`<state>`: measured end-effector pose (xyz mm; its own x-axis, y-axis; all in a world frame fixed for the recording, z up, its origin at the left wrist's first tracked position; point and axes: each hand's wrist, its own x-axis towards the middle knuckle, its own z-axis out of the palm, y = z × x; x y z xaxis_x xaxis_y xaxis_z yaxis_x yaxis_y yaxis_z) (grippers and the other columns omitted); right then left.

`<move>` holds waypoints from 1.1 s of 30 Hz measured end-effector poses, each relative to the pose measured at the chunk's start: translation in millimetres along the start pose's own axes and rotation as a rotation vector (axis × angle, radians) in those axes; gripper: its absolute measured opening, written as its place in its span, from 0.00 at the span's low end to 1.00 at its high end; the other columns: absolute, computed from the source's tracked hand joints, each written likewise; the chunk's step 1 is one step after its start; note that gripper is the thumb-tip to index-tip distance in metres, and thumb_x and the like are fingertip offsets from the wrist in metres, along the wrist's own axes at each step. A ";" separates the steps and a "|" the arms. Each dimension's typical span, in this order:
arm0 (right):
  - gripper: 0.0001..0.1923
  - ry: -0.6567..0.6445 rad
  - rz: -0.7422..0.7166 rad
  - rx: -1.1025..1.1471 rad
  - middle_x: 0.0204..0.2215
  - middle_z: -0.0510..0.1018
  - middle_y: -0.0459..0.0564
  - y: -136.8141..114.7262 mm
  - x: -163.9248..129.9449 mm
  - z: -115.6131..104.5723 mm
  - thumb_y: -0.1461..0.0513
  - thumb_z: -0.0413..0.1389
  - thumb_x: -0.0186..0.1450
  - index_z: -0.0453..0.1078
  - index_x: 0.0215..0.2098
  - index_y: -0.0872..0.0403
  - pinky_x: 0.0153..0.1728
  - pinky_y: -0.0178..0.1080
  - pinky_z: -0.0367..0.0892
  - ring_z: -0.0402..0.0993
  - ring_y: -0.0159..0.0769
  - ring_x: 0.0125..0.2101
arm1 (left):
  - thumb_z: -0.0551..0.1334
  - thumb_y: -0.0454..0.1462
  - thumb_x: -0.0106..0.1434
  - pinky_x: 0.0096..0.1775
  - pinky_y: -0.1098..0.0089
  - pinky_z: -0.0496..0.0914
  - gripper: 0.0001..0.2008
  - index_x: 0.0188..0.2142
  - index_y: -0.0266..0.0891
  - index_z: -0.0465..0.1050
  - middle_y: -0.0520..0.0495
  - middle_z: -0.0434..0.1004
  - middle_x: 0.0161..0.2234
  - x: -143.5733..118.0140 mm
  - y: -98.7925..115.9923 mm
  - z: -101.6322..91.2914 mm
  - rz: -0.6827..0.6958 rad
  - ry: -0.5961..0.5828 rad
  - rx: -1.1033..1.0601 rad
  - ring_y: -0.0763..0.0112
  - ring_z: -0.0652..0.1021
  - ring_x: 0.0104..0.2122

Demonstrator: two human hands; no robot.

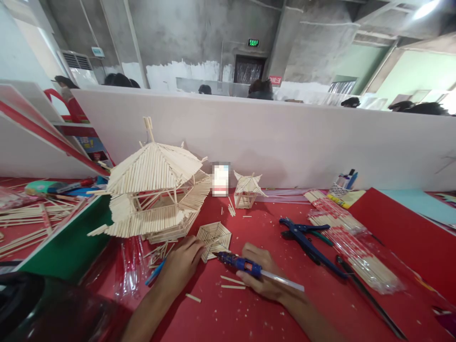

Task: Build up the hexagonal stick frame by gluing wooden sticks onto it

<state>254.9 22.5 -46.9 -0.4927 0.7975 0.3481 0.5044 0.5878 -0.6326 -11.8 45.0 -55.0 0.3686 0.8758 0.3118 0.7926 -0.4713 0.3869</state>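
**Gluing a Little Stick Roof**

The right hand [261, 275] held a blue glue gun [245, 266]. Its fingers were curled tight around the gun. The tip of the gun pointed left and touched the edge of a small flat roof piece [213, 237] made of thin sticks. A clear glue stick [283, 282] poked out of the back of the gun.

The left hand [180, 268] lay on the red table [249, 313]. Its fingers were close together, and the fingertips pressed on the left edge of the roof piece. The roof piece lay flat on the table, between the two hands and just in front of a big stick house [156, 190].

A tiny stick house [247, 190] stood farther back, near the white wall [285, 142]. Blue cutters [306, 237] lay to the right of the hands. Next to them was a clear bag of sticks [352, 251]. Small loose sticks [231, 282] lay on the table under the gun.
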 end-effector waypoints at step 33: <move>0.19 -0.057 -0.063 -0.322 0.25 0.68 0.45 -3.2 4.5 10.3 0.49 0.54 0.67 0.63 0.25 0.53 0.24 0.36 0.47 0.63 0.32 0.23 | 0.51 0.38 0.72 0.41 0.69 0.72 0.13 0.43 0.44 0.75 0.48 0.77 0.41 0.6 9.3 -5.4 -0.028 -0.036 0.044 0.66 0.79 0.39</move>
<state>243.8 22.8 -50.4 -0.5642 0.7548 0.3346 0.6657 0.6556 -0.3565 -6.8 40.6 -46.6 0.3625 0.8920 0.2701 0.8232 -0.4423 0.3560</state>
